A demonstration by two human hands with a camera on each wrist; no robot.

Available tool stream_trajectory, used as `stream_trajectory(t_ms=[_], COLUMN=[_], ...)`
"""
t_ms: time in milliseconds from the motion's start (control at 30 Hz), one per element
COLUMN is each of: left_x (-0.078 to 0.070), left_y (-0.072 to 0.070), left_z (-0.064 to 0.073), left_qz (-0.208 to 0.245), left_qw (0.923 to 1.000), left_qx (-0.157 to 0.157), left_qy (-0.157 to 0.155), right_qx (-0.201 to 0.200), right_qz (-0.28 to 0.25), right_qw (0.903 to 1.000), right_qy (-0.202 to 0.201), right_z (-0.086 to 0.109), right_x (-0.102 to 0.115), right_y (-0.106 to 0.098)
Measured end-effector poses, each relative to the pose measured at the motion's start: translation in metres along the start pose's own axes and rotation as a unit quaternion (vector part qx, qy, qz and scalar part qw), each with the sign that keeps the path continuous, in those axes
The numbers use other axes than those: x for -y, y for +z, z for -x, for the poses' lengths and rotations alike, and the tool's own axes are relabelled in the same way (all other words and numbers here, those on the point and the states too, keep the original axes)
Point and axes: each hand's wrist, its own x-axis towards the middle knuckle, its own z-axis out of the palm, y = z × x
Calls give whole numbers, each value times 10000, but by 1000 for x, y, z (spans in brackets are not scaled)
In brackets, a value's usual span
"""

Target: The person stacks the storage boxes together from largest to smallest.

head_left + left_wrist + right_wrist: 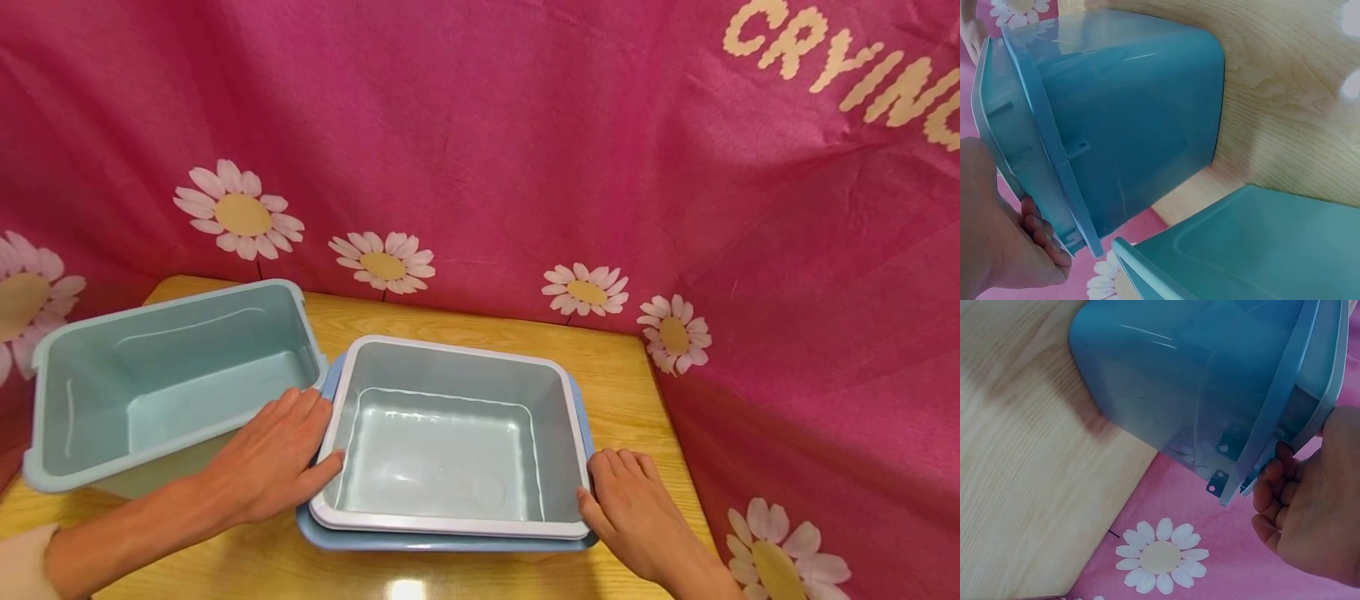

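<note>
A grey rectangular plastic bin (446,467) with a pale rim sits partway inside a blue bin (450,543). Its rim stands above the blue one, as both wrist views show. My left hand (281,454) grips the grey bin's left rim, thumb over the inner edge and fingers curled beneath, seen in the left wrist view. On the opposite side, my right hand (637,508) holds the right rim, its fingers (1272,494) bent under the lip. The blue bin (1129,119) rests on the table.
A pale green bin (198,400) stands on the left, close beside the nested pair. The wooden table (480,321) ends at a pink cloth (465,167) printed with daisies, which hangs at the back and right.
</note>
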Motion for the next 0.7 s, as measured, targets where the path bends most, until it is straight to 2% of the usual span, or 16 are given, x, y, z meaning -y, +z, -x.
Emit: stream_trajectory(t_ms=[433,700], left_x=[3,2], left_y=[3,6], left_z=[-1,0], left_qz=[9,-30], left_qw=[10000,10000], left_qx=[9,-48], left_qy=[19,4], right_qx=[198,124], right_qz=[-29,-38], right_qw=[9997,9999], right_qy=[141,91], right_z=[-3,-1], right_x=[2,2], right_y=[3,5])
